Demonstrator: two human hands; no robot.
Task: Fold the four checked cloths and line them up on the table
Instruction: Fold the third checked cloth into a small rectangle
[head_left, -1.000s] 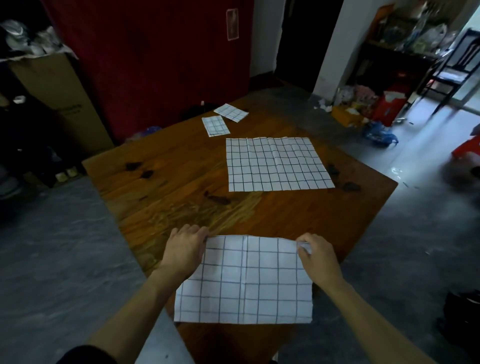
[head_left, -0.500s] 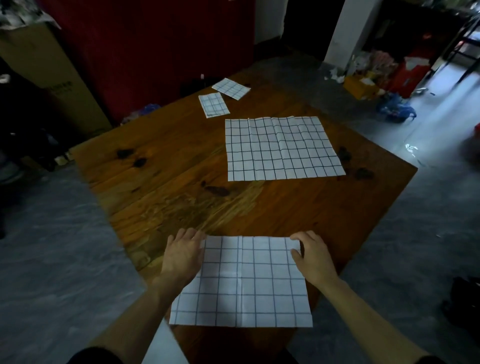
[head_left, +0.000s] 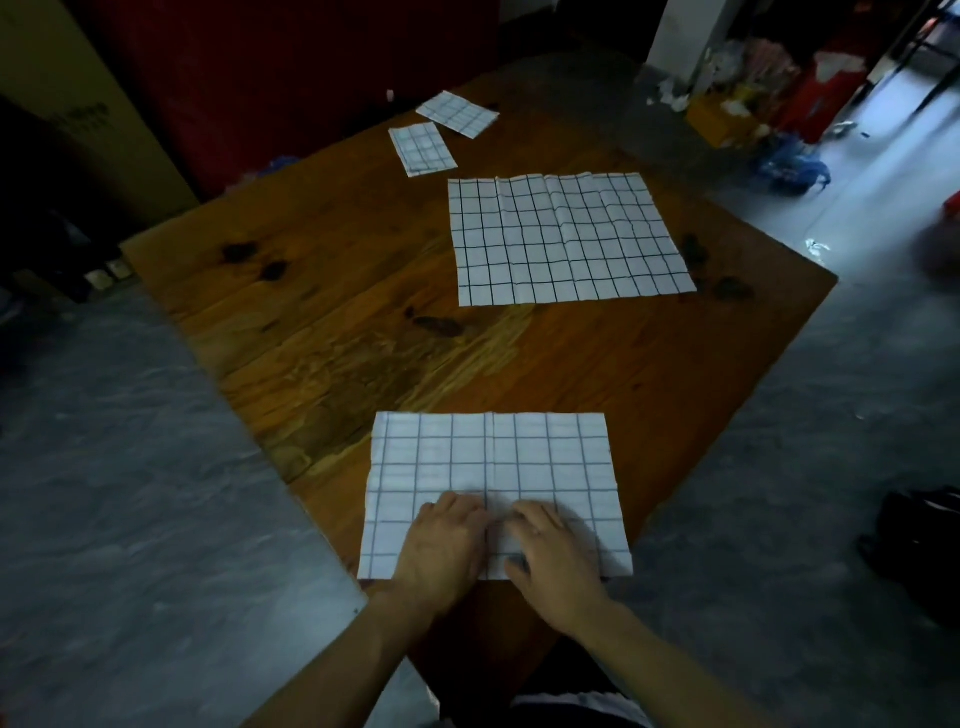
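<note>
Table (head_left: 363, 291) wooden; unfolded cloth (head_left: 566, 239) mid-table; half-folded cloth (head_left: 493, 467) at near edge; 2 folded cloths (head_left: 423, 148) far corner; L hand (head_left: 441, 551) & R hand (head_left: 553, 558) flat, fingers straight, pressing near hem, gripping nothing; step: smoothing first fold; next prob. needs second fold across.

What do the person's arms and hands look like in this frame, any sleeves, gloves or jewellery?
Both forearms are bare down to the frame's lower edge: no sleeves or gloves show. The left hand has no visible ring or watch. The right hand shows a faint mark on one finger that might be a ring; too blurred to tell. Both wrists look bare.
</note>
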